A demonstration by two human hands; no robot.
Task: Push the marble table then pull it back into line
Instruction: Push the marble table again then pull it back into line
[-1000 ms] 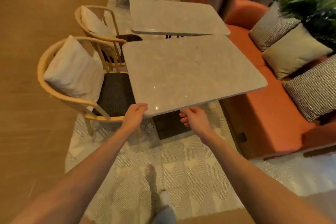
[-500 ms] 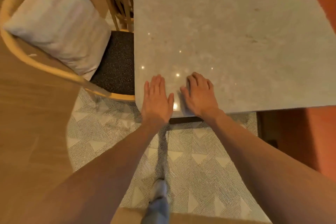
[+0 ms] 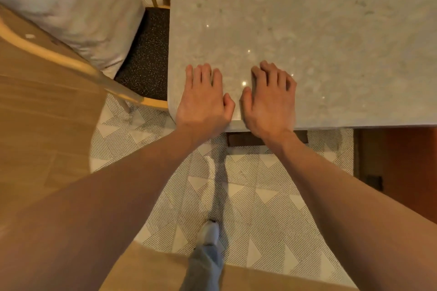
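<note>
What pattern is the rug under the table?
Pale rug with striped triangles in grey hatching; head view.

bare forearms (image 3: 132, 196), grey trouser leg (image 3: 204, 264), white shoe (image 3: 209, 231)

two hands are counted, the left hand (image 3: 203, 99) and the right hand (image 3: 269, 99); one marble worktop (image 3: 319, 38), one wooden chair (image 3: 78, 64), one white cushion (image 3: 71, 4), one patterned rug (image 3: 255, 196), and one shoe (image 3: 209, 232) are seen.
</note>
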